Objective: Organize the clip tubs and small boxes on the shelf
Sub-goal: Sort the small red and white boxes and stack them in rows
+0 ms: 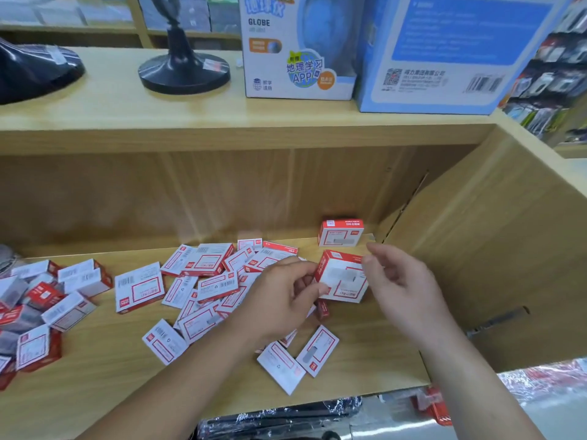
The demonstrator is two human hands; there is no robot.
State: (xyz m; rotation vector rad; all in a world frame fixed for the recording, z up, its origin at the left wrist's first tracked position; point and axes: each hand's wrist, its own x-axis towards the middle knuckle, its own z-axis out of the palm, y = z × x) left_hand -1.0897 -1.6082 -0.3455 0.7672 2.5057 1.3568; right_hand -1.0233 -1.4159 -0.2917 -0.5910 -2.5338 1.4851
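Our landmark is the held box (343, 277). The wooden shelf (95, 392) lies beneath it and a globe carton (298, 46) sits well above. A loose heap of small boxes (206, 281) spreads to its left. Our left hand (286, 296) pinches its left edge. Our right hand (403, 281) has its loosely bent fingers at the box's right corner, and we cannot tell whether they grip it. An upright box (341, 233) stands just behind.

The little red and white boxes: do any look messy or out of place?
Yes. Most small boxes lie scattered flat and crooked on the shelf, some overlapping. Only the upright box sits neatly at the back right. The left hand holds a tilted box just in front of it.
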